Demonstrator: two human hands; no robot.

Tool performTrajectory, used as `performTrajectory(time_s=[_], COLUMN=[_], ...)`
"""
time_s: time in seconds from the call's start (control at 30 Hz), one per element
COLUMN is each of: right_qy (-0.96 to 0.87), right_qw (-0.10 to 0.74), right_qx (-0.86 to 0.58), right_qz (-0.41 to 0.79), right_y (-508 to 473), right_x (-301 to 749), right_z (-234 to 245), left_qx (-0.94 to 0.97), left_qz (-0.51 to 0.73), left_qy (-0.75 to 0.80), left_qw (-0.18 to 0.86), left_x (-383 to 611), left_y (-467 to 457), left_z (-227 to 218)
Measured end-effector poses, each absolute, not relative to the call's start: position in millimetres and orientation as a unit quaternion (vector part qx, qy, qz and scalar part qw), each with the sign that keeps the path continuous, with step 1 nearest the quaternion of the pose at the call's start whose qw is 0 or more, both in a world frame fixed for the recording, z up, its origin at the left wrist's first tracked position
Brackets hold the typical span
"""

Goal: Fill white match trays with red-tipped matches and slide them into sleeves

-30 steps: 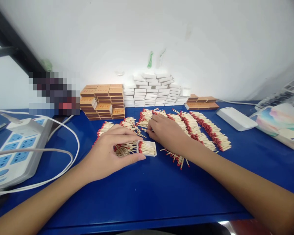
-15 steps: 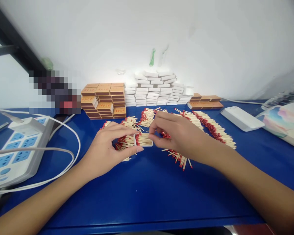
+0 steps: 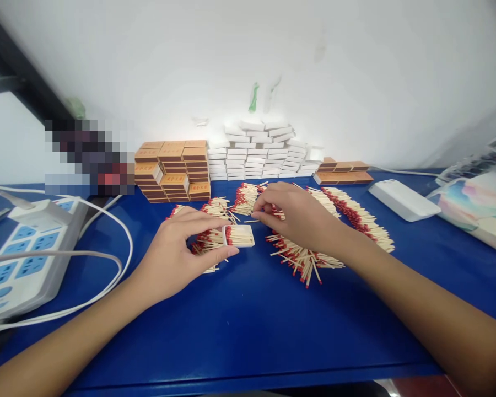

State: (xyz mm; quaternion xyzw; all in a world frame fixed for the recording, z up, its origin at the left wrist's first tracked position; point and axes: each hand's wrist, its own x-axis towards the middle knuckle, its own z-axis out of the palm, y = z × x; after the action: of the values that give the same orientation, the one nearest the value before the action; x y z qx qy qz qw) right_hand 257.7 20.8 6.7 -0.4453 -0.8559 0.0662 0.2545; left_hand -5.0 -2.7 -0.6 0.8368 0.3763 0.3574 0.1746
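My left hand (image 3: 177,251) grips a small white matchbox tray (image 3: 240,236) between thumb and fingers; the tray is filled with red-tipped matches and rests on the blue table (image 3: 240,325). My right hand (image 3: 300,215) lies over the heap of loose matches (image 3: 301,256) just right of the tray, its fingers curled and pinched together at the pile. What they pinch is hidden. More matches lie in rows (image 3: 355,215) behind the right hand and in a pile (image 3: 219,208) behind the left.
Against the wall stand stacked orange matchbox sleeves (image 3: 173,171), white inner trays (image 3: 260,151) and a few flat orange sleeves (image 3: 343,172). A power strip (image 3: 22,253) with white cables (image 3: 119,259) lies left. A white flat device (image 3: 403,199) and a colourful packet (image 3: 479,207) lie right.
My right hand went from the match pile to the tray, then back to the pile. The left hand shifted the tray slightly left and farther from me.
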Motion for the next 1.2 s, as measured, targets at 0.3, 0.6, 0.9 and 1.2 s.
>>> performTrajectory(time_s=[0.3,0.6,0.9,1.2], right_qy=[-0.893,-0.858,-0.805,-0.803], right_qw=[0.134,0.232,0.303,0.265], right_qx=[-0.426,-0.452,-0.484,-0.525], right_qz=[0.049,0.072,0.162,0.1], right_y=[34.4,30.9,29.5,29.7], right_x=[244.0,249.5,244.5,245.6], right_z=[-9.4,-5.6,0.2,-10.8], left_qx=[0.841,0.861,0.865,0.86], left_qz=[0.347,0.325,0.318,0.317], left_qy=[0.368,0.333,0.331,0.341], left_qw=[0.19,0.207,0.203,0.207], left_x=[-4.5,-0.4,-1.6,-3.2], left_y=[-4.3,-11.4,-11.7,-12.9], left_z=[-0.3,1.6,3.4,4.9])
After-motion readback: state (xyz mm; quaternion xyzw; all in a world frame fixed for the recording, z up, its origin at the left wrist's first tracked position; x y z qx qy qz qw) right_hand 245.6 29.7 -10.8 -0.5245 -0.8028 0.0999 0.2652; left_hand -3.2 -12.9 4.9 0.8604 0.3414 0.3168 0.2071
